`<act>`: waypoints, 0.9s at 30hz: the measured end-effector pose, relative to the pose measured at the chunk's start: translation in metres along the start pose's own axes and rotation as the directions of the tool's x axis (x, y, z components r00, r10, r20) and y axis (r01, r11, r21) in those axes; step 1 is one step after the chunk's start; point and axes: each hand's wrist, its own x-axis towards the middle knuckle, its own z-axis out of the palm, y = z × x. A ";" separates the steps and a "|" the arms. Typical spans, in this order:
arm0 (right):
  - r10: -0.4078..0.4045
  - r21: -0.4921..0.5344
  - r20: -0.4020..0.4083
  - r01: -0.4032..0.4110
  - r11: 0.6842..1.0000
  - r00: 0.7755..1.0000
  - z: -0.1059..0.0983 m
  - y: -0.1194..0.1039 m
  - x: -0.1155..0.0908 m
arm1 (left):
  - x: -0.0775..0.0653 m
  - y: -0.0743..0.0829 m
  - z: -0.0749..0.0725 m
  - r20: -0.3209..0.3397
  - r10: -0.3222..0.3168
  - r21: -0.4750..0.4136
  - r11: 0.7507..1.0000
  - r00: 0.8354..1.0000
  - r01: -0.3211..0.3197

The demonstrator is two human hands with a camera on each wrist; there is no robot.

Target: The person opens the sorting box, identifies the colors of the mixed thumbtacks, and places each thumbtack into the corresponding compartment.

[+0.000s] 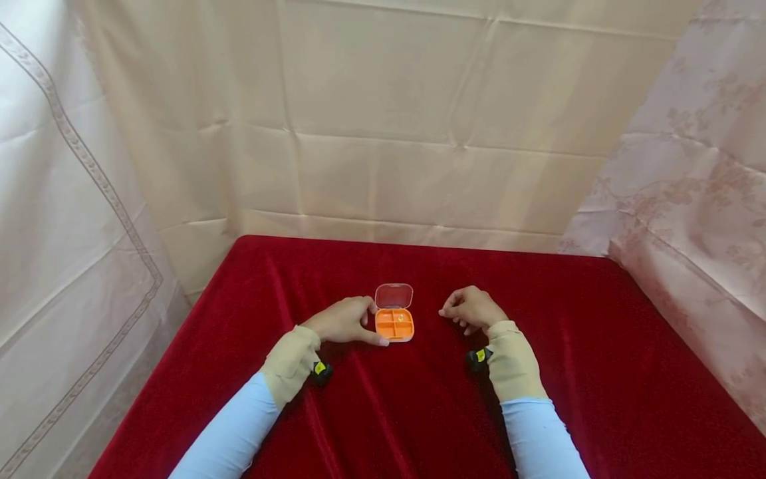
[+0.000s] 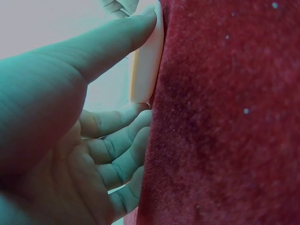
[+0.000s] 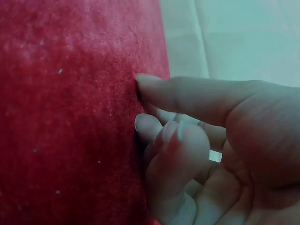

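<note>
A small orange pill box [image 1: 394,325] with four-way dividers lies on the red cloth, its clear lid [image 1: 394,296] raised at the back. One small pale yellowish piece [image 1: 401,319] sits in its back right compartment. My left hand [image 1: 344,320] holds the box from the left, thumb at the front corner and index finger at the back. In the left wrist view, the thumb overlaps the box's white side [image 2: 149,65]. To the right of the box and apart from it, my right hand [image 1: 475,309] has bent fingers low over the cloth. Whether anything sits between its fingertips is hidden.
Red velvety cloth [image 1: 574,319] covers the table and lies in soft folds near the front. Beige curtain [image 1: 383,166] hangs behind the table's back edge, with patterned curtains at both sides. Each wrist carries a dark camera under a beige band.
</note>
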 end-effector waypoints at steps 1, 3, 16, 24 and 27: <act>0.003 0.003 -0.002 -0.003 1.000 1.000 0.000 0.000 0.000 | 0.000 0.000 0.000 0.001 0.000 0.003 1.000 1.000 0.000; 0.010 0.013 -0.007 -0.010 1.000 1.000 0.000 0.001 0.000 | 0.000 0.000 0.000 0.002 0.001 -0.001 1.000 1.000 -0.001; -0.041 0.233 0.012 0.037 0.972 0.999 -0.011 0.013 0.005 | 0.001 0.000 0.000 0.002 -0.001 -0.009 1.000 1.000 0.001; -0.248 0.815 0.204 -0.024 0.579 0.947 -0.022 0.021 0.010 | 0.001 -0.001 0.000 0.004 -0.002 -0.009 1.000 1.000 0.002; -0.418 0.923 0.267 -0.106 0.369 0.869 -0.026 0.024 0.011 | 0.002 -0.001 0.001 0.006 -0.001 -0.004 1.000 1.000 0.001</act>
